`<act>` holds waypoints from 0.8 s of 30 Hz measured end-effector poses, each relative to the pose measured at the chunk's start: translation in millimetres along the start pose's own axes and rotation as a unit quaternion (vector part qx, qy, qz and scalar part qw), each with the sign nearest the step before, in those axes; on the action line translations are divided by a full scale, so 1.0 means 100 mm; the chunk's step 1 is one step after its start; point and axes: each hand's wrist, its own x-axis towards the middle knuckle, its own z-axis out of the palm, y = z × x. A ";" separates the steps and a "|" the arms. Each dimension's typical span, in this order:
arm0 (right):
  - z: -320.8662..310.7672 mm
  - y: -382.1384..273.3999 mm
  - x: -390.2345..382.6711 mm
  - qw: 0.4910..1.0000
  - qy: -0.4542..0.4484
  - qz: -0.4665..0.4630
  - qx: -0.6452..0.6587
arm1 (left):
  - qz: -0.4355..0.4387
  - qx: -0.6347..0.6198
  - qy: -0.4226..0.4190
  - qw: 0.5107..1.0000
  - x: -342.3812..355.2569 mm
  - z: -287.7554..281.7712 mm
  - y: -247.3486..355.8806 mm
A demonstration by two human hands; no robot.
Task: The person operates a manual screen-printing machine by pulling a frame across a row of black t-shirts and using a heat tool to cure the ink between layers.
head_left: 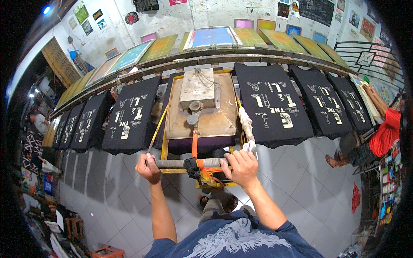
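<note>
My left hand (148, 168) is closed around the left end of a grey, cord-wrapped handlebar (174, 164). The right end of the same bar is in my right hand (241, 168), its thumb lying along the wrapping. Black tape and orange ties bind the bar's middle. An orange pole (195, 144) runs from there to a flat, tan-stained panel (176, 122) in a yellow frame, like a flash dryer. A metal box (198, 86) is mounted on top. White cloth (246, 124) wraps the frame's right rail beside my right hand. The panel lies over a dark shirt, mostly hidden.
Black printed T-shirts lie along the bench on both sides, such as one at left (131, 112) and one at right (273, 103). Printing screens (211, 38) line the rack behind. A person in a red shirt (387, 133) works at far right. Grey tiles (292, 176) cover the floor.
</note>
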 end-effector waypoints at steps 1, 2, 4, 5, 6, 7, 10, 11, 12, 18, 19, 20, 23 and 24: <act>0.00 -0.01 0.00 1.000 -0.002 0.001 0.002 | 0.002 0.001 0.003 1.000 0.00 0.00 0.00; 0.00 -0.01 -0.01 1.000 0.001 0.001 0.001 | 0.003 0.001 0.006 1.000 0.00 0.00 0.00; 0.01 -0.01 0.00 1.000 0.007 0.001 0.000 | -0.004 -0.005 0.007 1.000 -0.01 0.02 -0.05; 0.01 -0.01 0.00 1.000 0.006 0.001 0.001 | -0.007 -0.009 0.008 1.000 -0.01 0.02 -0.06; 0.01 -0.01 0.00 1.000 0.006 0.000 0.001 | -0.007 -0.007 0.008 1.000 -0.01 0.00 -0.07; 0.00 -0.01 0.00 1.000 0.006 0.002 0.001 | -0.005 -0.007 0.007 1.000 -0.01 0.01 -0.05; 0.00 -0.01 0.00 1.000 0.002 0.000 0.005 | 0.004 -0.003 0.007 1.000 0.00 0.01 -0.03; 0.00 0.00 0.00 1.000 0.004 -0.001 0.006 | 0.007 -0.001 0.008 1.000 0.00 0.00 -0.03; -0.01 -0.01 0.00 1.000 0.006 -0.002 0.007 | 0.008 0.002 0.006 1.000 0.00 0.00 -0.03; -0.01 0.00 0.01 1.000 0.006 -0.006 0.011 | 0.000 0.000 0.007 1.000 -0.01 0.01 0.00; -0.01 0.00 0.01 1.000 0.006 -0.007 0.009 | 0.001 -0.001 0.006 1.000 0.00 0.00 -0.01; -0.02 0.00 0.02 1.000 0.004 -0.006 0.010 | 0.002 -0.002 0.005 1.000 0.00 0.00 -0.01; -0.03 0.00 0.01 1.000 0.002 -0.004 0.009 | -0.010 -0.004 0.013 1.000 -0.01 0.02 -0.01; -0.03 0.00 0.01 1.000 0.003 -0.005 0.007 | -0.015 -0.002 0.010 1.000 -0.01 0.02 -0.01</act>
